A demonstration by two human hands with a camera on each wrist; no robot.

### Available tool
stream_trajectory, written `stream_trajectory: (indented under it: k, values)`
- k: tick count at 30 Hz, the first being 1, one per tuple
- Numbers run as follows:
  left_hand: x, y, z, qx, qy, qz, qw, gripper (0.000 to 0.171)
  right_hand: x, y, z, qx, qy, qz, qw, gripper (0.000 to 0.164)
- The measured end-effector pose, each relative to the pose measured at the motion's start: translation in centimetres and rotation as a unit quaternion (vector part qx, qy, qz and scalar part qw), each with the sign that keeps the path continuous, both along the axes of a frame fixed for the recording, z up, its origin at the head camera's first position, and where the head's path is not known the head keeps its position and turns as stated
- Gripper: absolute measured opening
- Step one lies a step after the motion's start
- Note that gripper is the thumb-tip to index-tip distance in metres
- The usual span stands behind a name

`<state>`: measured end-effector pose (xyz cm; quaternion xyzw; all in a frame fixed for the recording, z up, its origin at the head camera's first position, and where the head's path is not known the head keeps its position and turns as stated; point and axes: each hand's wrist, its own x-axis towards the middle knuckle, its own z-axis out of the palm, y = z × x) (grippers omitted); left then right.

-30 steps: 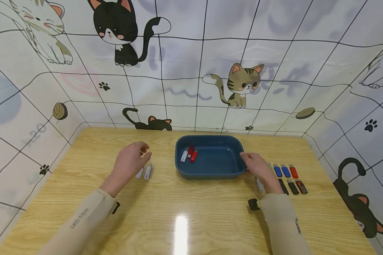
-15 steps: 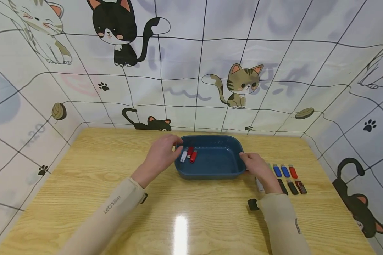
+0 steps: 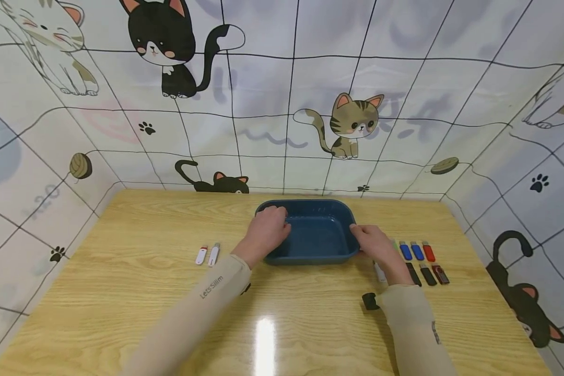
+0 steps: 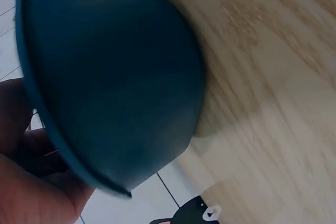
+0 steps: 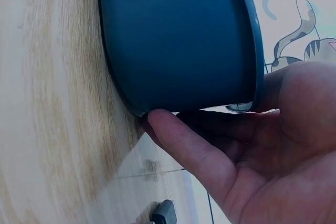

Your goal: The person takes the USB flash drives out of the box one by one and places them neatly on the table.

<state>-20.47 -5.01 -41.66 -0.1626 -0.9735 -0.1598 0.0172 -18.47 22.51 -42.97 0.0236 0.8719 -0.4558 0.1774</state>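
Note:
A dark blue rectangular tray [image 3: 310,260] stands on the table. My left hand [image 3: 267,230] reaches over its left end with the fingers bent down inside, and hides the red and white USB sticks that lay there. In the left wrist view that hand [image 4: 42,187] shows just past the tray's rim, its fingertips behind the wall; I cannot tell whether it holds a stick. My right hand [image 3: 378,248] grips the tray's right end. The right wrist view shows its fingers [image 5: 189,148] against the end wall and the palm beside the rim.
Two white USB sticks [image 3: 213,254] lie left of the tray. To the right, several more lie in two rows, among them a blue one [image 3: 417,251], a red one [image 3: 429,251] and a black one [image 3: 428,274]. A cat-patterned cloth [image 3: 263,130] borders the table's back.
My left hand has moved right from beside the white USB sticks, over the tray's left rim and into it, with its fingers bending downward. My right hand keeps its grip on the tray.

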Motion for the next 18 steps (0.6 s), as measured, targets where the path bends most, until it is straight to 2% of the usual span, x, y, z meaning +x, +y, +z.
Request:
stream_trajectory:
  k: [3,5,13,18]
  values:
    - [-0.5,0.4,-0.4,-0.005,-0.020,0.007,0.9998,0.013,0.0,0.0,0.0,0.000,0.000,0.001,1.000,0.060]
    - [-0.8,0.7,-0.7,-0.013,-0.024,0.006,0.9996,0.020,-0.1,0.0,0.0,-0.002,-0.002,0.001,1.000,0.061]
    - [-1.3,1.7,-2.0,-0.047,-0.002,0.005,0.9989,0.014,-0.1,0.1,-0.2,-0.001,-0.002,-0.002,1.000,0.059]
    - [-1.4,2.1,-2.5,-0.058,0.008,0.011,0.9983,0.016,-0.1,0.0,-0.2,0.002,0.006,0.000,1.000,0.052]
